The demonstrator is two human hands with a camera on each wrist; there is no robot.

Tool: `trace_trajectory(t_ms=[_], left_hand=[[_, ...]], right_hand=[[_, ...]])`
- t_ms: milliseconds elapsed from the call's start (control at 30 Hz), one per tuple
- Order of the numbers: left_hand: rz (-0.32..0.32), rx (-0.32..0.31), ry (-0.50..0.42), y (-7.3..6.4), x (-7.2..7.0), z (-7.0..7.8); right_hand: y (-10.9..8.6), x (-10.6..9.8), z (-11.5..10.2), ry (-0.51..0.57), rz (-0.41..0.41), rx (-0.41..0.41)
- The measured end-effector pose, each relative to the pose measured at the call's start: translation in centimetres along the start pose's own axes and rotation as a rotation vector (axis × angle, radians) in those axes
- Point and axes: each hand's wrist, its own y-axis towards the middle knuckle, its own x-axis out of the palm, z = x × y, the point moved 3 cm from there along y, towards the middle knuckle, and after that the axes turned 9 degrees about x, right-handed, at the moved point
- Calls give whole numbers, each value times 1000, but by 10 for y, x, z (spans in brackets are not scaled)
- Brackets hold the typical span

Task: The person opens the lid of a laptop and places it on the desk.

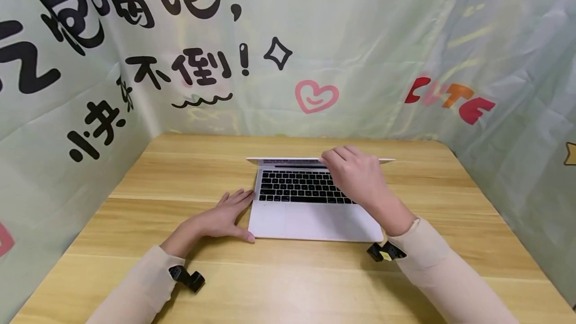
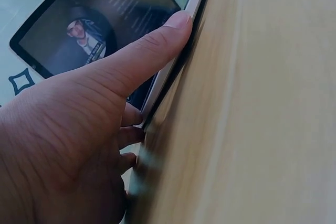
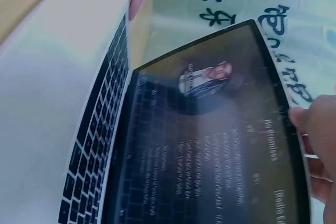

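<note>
A silver laptop (image 1: 310, 221) with black keys sits on the wooden table, its lid raised. The screen (image 3: 210, 124) is lit, with a round picture and lines of text in the right wrist view. My right hand (image 1: 355, 174) holds the lid's top edge, thumb on the screen side and fingers behind it. My left hand (image 1: 225, 216) rests at the laptop's left side, thumb by the front left corner and fingers spread along the edge. In the left wrist view the left thumb (image 2: 176, 22) lies over the laptop's edge.
The wooden table (image 1: 292, 284) extends around the laptop on all sides. Pale fabric (image 1: 360, 29) with printed characters, a heart and coloured letters hangs behind and beside it. Each sleeve cuff carries a small black wrist camera (image 1: 186, 278).
</note>
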Motion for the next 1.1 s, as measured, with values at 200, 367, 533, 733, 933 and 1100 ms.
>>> trace_trajectory(t_ms=[200, 367, 533, 733, 933, 1100], left_hand=[[13, 7, -7, -3, -1, 1], [-4, -8, -13, -3, 1, 2], [-5, -15, -17, -4, 0, 3], [-5, -16, -15, -4, -2, 3], [-3, -17, -9, -4, -2, 2], [-2, -12, -11, -3, -2, 2]], right_hand=[[10, 13, 6, -5, 91, 66], [14, 23, 11, -35, 189, 117], [18, 29, 15, -49, 249, 141], [25, 34, 19, -65, 295, 156], [32, 39, 24, -86, 294, 179], [39, 45, 29, -110, 298, 223]])
